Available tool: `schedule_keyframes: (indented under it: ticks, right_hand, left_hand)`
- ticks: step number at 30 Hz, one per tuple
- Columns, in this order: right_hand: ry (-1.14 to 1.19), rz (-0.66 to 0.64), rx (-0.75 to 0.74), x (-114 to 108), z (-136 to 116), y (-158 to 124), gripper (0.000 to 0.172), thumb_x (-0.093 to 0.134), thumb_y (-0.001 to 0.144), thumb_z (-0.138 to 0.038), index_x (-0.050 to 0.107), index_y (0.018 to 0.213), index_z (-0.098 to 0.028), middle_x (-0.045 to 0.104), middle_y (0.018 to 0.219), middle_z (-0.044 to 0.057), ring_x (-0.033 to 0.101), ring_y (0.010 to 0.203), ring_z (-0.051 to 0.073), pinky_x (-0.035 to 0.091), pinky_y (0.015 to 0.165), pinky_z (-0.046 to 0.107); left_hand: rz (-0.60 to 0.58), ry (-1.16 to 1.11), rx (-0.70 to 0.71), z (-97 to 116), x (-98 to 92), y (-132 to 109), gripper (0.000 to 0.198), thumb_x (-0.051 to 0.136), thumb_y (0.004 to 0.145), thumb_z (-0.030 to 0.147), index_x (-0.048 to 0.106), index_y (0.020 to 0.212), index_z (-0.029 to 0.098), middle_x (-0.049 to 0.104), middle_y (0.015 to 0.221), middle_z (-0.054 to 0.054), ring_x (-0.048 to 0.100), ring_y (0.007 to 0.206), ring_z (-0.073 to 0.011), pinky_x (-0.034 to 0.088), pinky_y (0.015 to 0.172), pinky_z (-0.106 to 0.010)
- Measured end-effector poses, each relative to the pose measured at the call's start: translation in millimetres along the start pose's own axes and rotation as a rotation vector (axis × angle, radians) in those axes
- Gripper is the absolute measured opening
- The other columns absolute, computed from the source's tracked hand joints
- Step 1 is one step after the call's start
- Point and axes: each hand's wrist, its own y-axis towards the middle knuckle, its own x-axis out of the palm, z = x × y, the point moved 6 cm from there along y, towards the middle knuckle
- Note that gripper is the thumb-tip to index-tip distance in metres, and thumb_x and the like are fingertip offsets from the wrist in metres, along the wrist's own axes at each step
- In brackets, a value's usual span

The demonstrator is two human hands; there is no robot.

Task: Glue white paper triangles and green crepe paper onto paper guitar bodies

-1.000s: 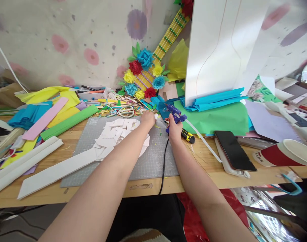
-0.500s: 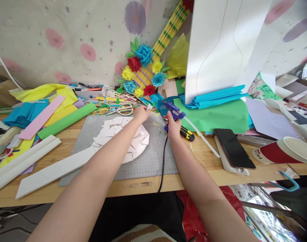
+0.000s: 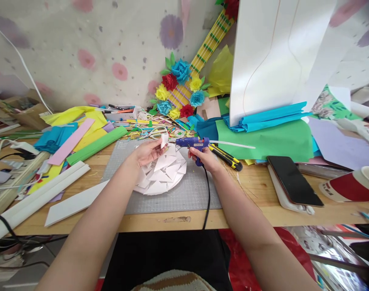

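My left hand (image 3: 148,151) pinches a small white paper piece (image 3: 164,140) and holds it up above a round pile of white paper triangles (image 3: 163,176) on the grey cutting mat (image 3: 184,196). My right hand (image 3: 204,158) grips a blue glue gun (image 3: 192,143), held level with its nozzle pointing left at the paper piece, almost touching it. A clear glue stick (image 3: 233,144) pokes out of the gun's back. The gun's black cord (image 3: 208,198) runs down over the table edge.
A yellow-black utility knife (image 3: 227,157) lies right of the gun. A black phone (image 3: 295,181) and a red paper cup (image 3: 351,186) lie at the right. Coloured paper, white strips (image 3: 39,194) and scissors (image 3: 151,133) crowd the left and back. A paper-flower guitar (image 3: 184,87) and a white board (image 3: 269,56) lean on the wall.
My left hand picked up a white piece at the back of the mat and brought it nearer. My right hand swung the glue gun level, nozzle toward the piece. The camera shifted left.
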Motion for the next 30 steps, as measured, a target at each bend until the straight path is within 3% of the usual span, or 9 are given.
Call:
schedule_keyframes:
  ticks: [14,22,27,30]
  right_hand:
    - [-0.114,-0.074,-0.011,3.4,4.5,1.3,0.051,0.066,0.062,-0.068,0.049,0.059,-0.02,0.047,0.052,-0.003,0.04,0.048,0.009,0.033,0.048,0.026]
    - [-0.166,0.043,-0.008,-5.4,7.1,3.3,0.053,0.064,0.064,-0.069,0.042,0.056,-0.021,0.043,0.048,-0.003,0.039,0.047,0.009,0.033,0.046,0.026]
    - [-0.14,0.138,-0.008,-12.8,6.8,4.2,0.052,0.066,0.062,-0.068,0.045,0.057,-0.02,0.043,0.048,-0.005,0.039,0.046,0.008,0.032,0.046,0.024]
    - [-0.115,0.124,-0.001,-12.1,5.5,4.2,0.048,0.066,0.064,-0.065,0.051,0.06,-0.019,0.049,0.053,-0.003,0.041,0.047,0.008,0.034,0.046,0.024]
  left_hand:
    - [-0.089,-0.072,-0.025,-6.6,4.7,3.2,0.02,0.05,0.088,0.008,0.066,0.077,0.008,0.062,0.066,-0.004,0.057,0.055,-0.0065,0.051,0.053,-0.016]
    - [-0.138,-0.054,-0.049,-11.6,1.2,1.5,0.017,0.052,0.087,0.009,0.068,0.081,0.006,0.066,0.075,-0.008,0.058,0.058,-0.0061,0.051,0.055,-0.014]
    - [-0.145,-0.045,-0.053,-10.8,-0.2,1.3,0.019,0.051,0.088,0.01,0.069,0.082,0.006,0.066,0.075,-0.008,0.058,0.059,-0.006,0.05,0.053,-0.013]
    - [-0.13,-0.043,-0.063,-10.0,-1.0,1.0,0.02,0.051,0.088,0.009,0.069,0.081,0.006,0.066,0.076,-0.009,0.058,0.059,-0.0061,0.05,0.053,-0.013]
